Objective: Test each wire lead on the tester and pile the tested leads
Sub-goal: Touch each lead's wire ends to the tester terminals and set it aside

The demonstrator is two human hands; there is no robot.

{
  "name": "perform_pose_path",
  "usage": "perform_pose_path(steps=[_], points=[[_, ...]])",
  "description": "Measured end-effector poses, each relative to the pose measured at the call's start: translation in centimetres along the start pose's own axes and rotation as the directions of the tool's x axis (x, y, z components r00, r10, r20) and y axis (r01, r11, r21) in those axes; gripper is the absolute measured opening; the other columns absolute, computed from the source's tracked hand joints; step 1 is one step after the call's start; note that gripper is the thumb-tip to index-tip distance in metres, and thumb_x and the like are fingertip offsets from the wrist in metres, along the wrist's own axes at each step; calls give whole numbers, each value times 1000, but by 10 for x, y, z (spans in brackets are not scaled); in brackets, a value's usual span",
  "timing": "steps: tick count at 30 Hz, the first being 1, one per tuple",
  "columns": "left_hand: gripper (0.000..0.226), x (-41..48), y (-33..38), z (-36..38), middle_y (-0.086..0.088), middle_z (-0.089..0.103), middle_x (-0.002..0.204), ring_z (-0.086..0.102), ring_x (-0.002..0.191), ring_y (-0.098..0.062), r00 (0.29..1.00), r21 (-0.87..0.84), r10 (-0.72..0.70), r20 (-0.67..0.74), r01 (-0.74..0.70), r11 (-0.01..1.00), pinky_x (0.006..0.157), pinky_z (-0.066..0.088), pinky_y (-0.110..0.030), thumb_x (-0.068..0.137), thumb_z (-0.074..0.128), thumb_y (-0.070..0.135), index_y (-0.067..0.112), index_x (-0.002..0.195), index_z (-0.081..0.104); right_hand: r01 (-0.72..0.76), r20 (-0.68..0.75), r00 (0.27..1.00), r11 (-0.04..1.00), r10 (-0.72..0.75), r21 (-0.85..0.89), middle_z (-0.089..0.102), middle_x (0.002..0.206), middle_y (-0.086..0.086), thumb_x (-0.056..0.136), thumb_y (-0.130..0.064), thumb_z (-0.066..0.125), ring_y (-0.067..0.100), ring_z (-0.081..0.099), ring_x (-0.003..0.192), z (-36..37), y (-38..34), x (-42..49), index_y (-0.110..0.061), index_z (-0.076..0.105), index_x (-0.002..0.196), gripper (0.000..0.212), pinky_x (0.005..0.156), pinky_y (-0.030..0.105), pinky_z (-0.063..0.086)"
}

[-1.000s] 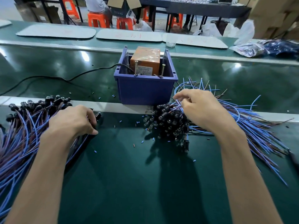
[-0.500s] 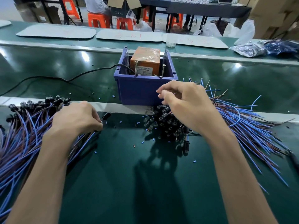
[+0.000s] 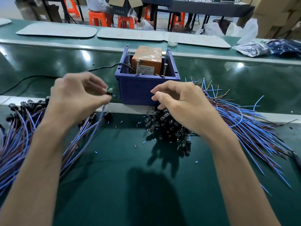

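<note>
Now, in the head view, both forearms reach in from the bottom edge over the green belt (image 3: 114,176). The left hand (image 3: 76,97) is lifted off the belt and blurred. Its thumb and forefinger pinch the black-capped end of one lead (image 3: 110,91), and that lead's blue wire trails down towards the left pile (image 3: 17,132) of leads fanned on the belt. The right hand (image 3: 182,103) arches palm-down over the black ends of the right pile (image 3: 241,128), fingers curled, with thumb and forefinger tips close together. Whether they grip a lead I cannot tell. Between the hands and just beyond them stands the blue bin (image 3: 138,90), holding the orange tester (image 3: 146,61). Two upright screws (image 3: 138,67) stand at the bin's near rim.
</note>
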State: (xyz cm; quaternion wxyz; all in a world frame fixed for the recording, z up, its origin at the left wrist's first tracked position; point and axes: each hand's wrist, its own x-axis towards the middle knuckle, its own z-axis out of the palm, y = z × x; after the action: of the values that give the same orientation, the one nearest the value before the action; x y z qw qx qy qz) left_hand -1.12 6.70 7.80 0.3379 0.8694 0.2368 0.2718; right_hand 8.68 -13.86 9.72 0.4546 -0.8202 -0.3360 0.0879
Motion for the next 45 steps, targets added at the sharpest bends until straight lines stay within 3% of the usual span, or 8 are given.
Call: perform_pose_path(steps=[8,13,19,25,32,35,40,45], points=[[26,-26,73,18,9,75,84,70,76,-6,980,-710,197,31,-118,695,65,54,-18,70,80,9,19,86,62,23,313,946,981,-83,190,75,88,-1,93,-21,61,7,69,75,9,-5,-6,-14,70,101,14,68,20,48],[23,-29,82,23,6,73,78,67,68,-5,993,-658,115,34,-64,750,59,50,-16,79,72,29,19,93,57,56,9,998,921,-65,385,72,82,7,95,-6,55,9,70,70,3,-7,-1,-7,67,87,15,66,19,54],[65,-33,99,36,-14,73,97,72,64,-27,854,-647,-59,518,435,626,48,50,-19,90,49,53,22,142,25,260,-316,944,809,-98,527,71,75,-1,97,-10,53,8,70,69,-3,-14,-3,-7,65,87,15,63,18,52],[49,-28,92,38,-9,64,107,72,83,-17,943,-894,-267,196,284,347,60,53,-22,101,41,21,16,145,21,308,-417,909,644,19,700,71,68,0,104,-18,37,15,70,70,-15,-21,-6,-11,54,74,36,66,25,56],[39,-12,72,31,-16,57,118,67,56,-6,919,-886,-394,15,195,421,54,48,-14,105,26,8,12,144,32,302,-416,897,483,149,822,60,59,1,105,-17,33,17,66,60,-27,-15,-3,-10,48,75,34,59,25,53],[44,-16,76,33,-23,58,119,63,48,-5,956,-748,-285,-78,133,650,46,43,-12,102,26,-1,21,140,27,315,-428,892,480,145,819,49,61,-2,102,-11,39,9,46,51,-26,-13,-2,-8,56,78,29,55,20,40],[78,-29,77,45,-1,70,95,58,41,-6,996,-674,-15,85,69,735,40,41,-13,102,28,-2,21,141,-36,177,-332,935,651,122,738,35,41,-12,93,-7,53,8,19,44,-21,-11,-2,-6,67,75,23,46,20,21],[19,-29,75,49,8,74,74,60,43,-8,961,-618,76,267,111,778,41,38,-12,102,40,8,16,117,50,-42,-169,969,794,180,607,23,39,-11,92,-24,61,8,16,38,-15,-6,-2,-7,74,74,28,38,18,17]])
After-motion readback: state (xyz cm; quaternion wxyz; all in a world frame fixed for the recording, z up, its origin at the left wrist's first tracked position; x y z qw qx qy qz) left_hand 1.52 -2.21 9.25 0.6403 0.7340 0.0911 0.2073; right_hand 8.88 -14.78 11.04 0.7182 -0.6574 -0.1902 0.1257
